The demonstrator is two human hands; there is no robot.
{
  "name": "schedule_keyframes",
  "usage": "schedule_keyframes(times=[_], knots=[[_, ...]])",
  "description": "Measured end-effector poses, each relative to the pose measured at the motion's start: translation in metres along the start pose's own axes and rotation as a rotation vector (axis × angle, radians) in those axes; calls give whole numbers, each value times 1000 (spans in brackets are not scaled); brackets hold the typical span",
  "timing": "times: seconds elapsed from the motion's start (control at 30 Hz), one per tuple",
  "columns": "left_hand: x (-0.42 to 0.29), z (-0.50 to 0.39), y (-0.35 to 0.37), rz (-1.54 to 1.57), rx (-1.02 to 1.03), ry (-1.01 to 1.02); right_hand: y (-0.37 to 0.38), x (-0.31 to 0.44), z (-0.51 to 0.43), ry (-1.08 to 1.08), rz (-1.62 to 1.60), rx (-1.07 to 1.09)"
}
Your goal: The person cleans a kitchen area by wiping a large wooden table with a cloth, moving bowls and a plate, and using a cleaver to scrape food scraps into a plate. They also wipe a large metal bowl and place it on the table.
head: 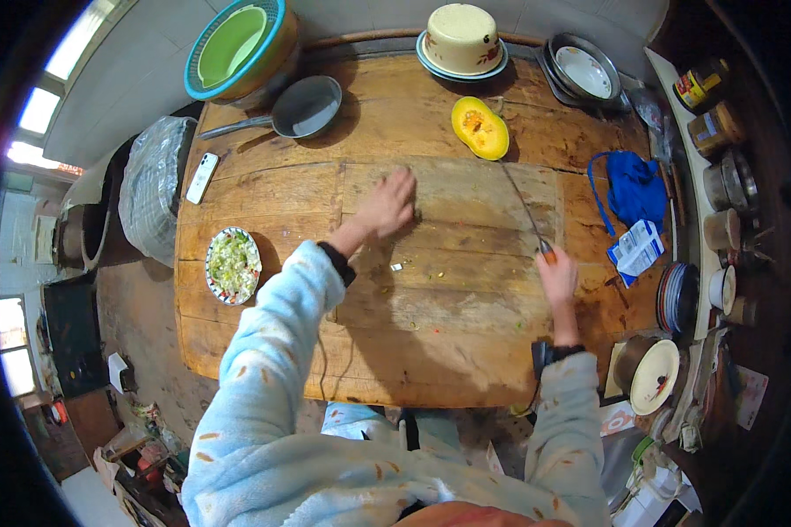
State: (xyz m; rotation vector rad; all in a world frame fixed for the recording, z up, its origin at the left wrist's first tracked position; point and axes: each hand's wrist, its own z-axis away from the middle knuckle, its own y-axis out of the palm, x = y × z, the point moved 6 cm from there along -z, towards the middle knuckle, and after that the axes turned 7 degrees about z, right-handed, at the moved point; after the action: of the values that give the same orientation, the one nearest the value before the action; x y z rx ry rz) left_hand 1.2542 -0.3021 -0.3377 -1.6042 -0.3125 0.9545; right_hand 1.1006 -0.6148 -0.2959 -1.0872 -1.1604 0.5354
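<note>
My right hand grips the wooden handle of a kitchen knife, whose blade, seen nearly edge-on, points away over a worn wooden board. Just past the blade's tip lies a halved yellow pumpkin, cut face up, with seeds and orange fibres in its hollow. My left hand, slightly blurred, is over the left part of the board, holding nothing, its fingers pointing away from me. Small scraps and a little white piece are scattered on the board. A patterned bowl of chopped green and white vegetables stands at the left.
Beyond the hands stand a frying pan, nested basins, an upturned enamel basin and stacked metal dishes. A white phone lies left. A blue cloth bag, a blue-white packet and stacked plates are right.
</note>
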Motion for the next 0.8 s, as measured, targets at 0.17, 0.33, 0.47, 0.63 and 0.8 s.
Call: schedule_keyframes(times=[0.17, 0.33, 0.47, 0.63, 0.8], knots=[[-74, 90, 2, 203, 153, 244, 18, 35, -5, -166, 29, 70], [-62, 145, -20, 344, -37, 59, 28, 59, 69, -286, 173, 237], [-41, 159, -25, 412, -227, -69, 8, 56, 102, -299, -18, 96], [-40, 148, -22, 437, -390, -188, -18, -8, 111, 191, 55, -53], [-37, 140, -16, 494, -488, -225, -3, -20, 127, 345, 159, -104]])
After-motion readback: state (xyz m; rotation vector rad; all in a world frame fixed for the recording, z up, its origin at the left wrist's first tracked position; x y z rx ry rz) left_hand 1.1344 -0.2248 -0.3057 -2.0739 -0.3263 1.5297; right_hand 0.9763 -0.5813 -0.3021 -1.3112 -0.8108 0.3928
